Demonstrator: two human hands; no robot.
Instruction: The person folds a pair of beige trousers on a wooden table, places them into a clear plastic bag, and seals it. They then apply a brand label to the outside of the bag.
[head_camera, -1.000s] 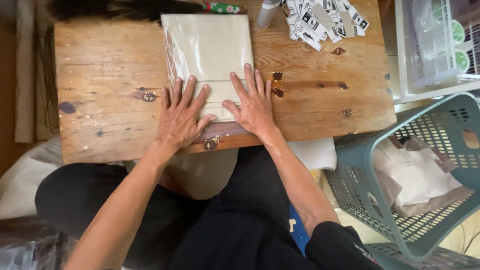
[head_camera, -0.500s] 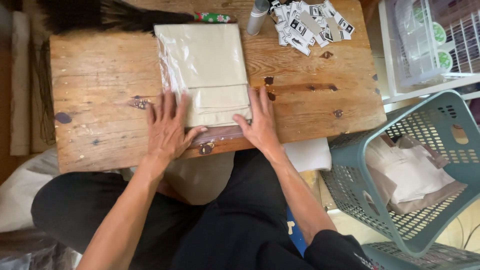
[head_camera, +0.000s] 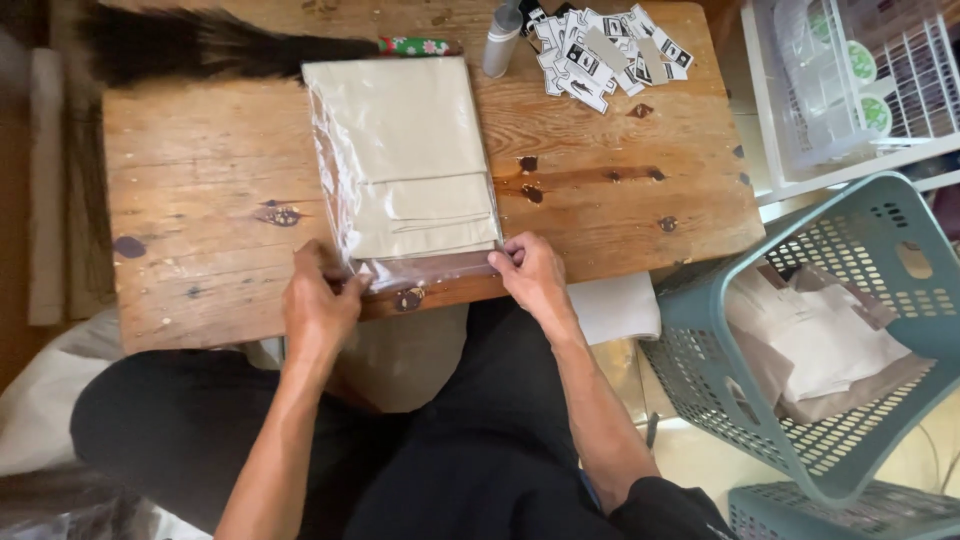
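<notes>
on the wooden table, left hand and right hand pinch the bagged cloth at its near edge.

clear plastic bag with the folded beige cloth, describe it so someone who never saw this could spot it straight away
On the worn wooden table, look at the middle of the top, just below the black-bristled broom. There lies the clear plastic bag with folded beige cloth inside, its near edge pinched by the left hand and right hand. It is the only large flat glossy packet there; the small printed paper tags are scattered.
</notes>
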